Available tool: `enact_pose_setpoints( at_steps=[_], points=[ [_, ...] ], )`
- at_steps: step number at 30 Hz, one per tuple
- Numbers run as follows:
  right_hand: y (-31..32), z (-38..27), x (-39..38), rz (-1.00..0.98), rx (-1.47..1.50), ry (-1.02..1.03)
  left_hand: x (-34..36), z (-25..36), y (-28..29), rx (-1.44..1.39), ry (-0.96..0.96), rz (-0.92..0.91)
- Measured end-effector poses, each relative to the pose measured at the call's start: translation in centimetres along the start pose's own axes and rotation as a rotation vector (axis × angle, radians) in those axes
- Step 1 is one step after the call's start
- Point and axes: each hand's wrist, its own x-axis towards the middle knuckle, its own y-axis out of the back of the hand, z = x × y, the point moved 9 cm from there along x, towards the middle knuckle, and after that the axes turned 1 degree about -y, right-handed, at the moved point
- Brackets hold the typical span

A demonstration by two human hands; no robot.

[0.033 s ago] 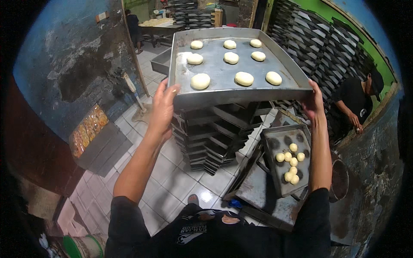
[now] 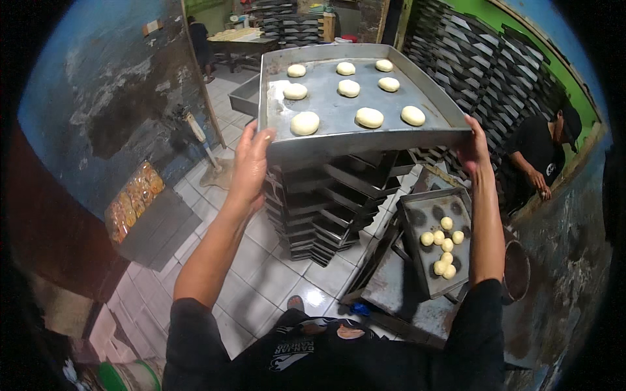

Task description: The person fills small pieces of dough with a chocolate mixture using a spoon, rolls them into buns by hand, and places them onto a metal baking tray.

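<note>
We are gripping a wide grey metal baking tray (image 2: 339,114) of pale round dough pieces (image 2: 370,117) by its near corners — left hand (image 2: 250,166), right hand (image 2: 475,144) — above a tall stack of empty dark trays (image 2: 326,208). It is likely stiff and heavy; the soft dough could slide if the tray is tilted.

Single head-worn fisheye view, looking steeply down, close over a raised baking tray (image 2: 339,140), tiled floor (image 2: 274,280) below
</note>
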Motion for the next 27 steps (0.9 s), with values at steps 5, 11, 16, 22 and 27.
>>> enact_pose_setpoints(
  at_steps=[5, 11, 16, 22, 27],
  points=[
    [4.1, 3.9, 10.6, 0.145, -0.211, -0.077, 4.2, -2.5, -1.0, 0.062, 0.054, -0.159],
    [10.4, 3.4, 16.5, 0.212, -0.371, -0.050, 3.8, -5.1, -2.0, 0.086, 0.170, -0.322],
    [7.3, 4.1, 16.0, 0.270, -0.317, -0.071, 4.4, -2.1, 2.3, 0.371, -0.033, -0.285],
    [3.7, 3.5, 13.4, 0.432, -0.325, -0.063, 7.7, 7.2, 9.6, 0.168, -0.259, 0.004],
    [-1.7, -4.6, 15.0, 0.349, -1.505, 0.703, 14.6, 9.0, 13.3, 0.416, -0.321, 0.133]
  ],
)
